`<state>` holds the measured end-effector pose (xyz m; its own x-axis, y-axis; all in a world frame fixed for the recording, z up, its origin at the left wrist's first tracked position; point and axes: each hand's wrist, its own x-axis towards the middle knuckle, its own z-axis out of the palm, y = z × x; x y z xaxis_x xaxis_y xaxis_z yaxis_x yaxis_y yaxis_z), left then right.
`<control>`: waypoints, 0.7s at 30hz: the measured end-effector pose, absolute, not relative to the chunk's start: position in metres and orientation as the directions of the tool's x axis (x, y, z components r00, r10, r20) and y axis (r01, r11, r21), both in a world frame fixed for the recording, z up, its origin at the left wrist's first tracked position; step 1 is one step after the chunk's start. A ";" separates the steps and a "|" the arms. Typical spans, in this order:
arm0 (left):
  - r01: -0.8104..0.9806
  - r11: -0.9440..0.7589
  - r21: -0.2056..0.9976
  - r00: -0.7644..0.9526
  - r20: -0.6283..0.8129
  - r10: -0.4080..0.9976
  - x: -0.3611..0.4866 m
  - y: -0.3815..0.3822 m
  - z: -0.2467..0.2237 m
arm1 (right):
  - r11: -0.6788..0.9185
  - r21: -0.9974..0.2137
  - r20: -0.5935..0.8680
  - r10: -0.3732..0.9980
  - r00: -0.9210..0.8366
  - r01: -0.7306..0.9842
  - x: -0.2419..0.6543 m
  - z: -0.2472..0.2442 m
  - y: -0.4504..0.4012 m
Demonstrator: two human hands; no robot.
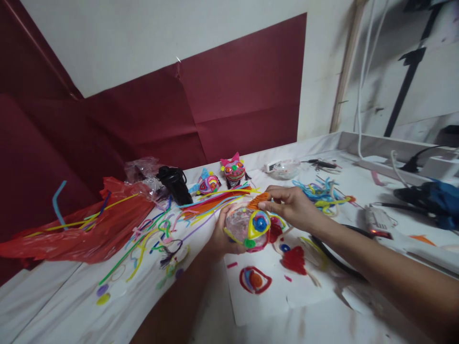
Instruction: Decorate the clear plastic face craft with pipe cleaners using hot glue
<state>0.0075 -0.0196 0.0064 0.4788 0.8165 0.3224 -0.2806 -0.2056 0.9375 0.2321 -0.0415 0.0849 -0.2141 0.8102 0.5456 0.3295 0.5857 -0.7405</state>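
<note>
A clear round ball [237, 222] carries a yellow-edged eye shape with a blue centre, plus green and pink pieces low on it. My left hand [219, 235] is wrapped round the ball's left side. Between the thumb and fingers of my right hand [283, 204] is an orange ridged piece [258, 200], at the ball's top edge. Below the ball, a white sheet [244, 306] bears a red-rimmed eye shape [255, 280] with an orange centre. Red pieces [294, 261] lie to its right, close under my right forearm.
Two colourful animal heads [234, 170] stand at the back beside a black bottle [175, 185]. Pipe cleaners [143, 243] and a red plastic bag [107, 220] spread over the left. Blue strands [319, 191], a glue gun [380, 222] and cables are at the right.
</note>
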 end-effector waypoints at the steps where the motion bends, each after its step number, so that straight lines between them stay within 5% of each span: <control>1: -0.276 -0.214 0.937 0.479 0.327 0.815 0.007 -0.019 0.006 | 0.586 -0.741 0.547 0.810 -0.212 0.328 0.232 0.085 -0.041; 21: -0.276 -0.171 0.946 0.534 0.299 0.791 0.005 -0.021 0.008 | 0.578 -0.726 0.522 0.816 -0.248 0.374 0.234 0.091 -0.041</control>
<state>0.0053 -0.0209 0.0083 0.5339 0.7911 0.2986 -0.2763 -0.1705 0.9458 0.2344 -0.0410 0.0909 -0.2483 0.8162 0.5217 0.3738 0.5776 -0.7257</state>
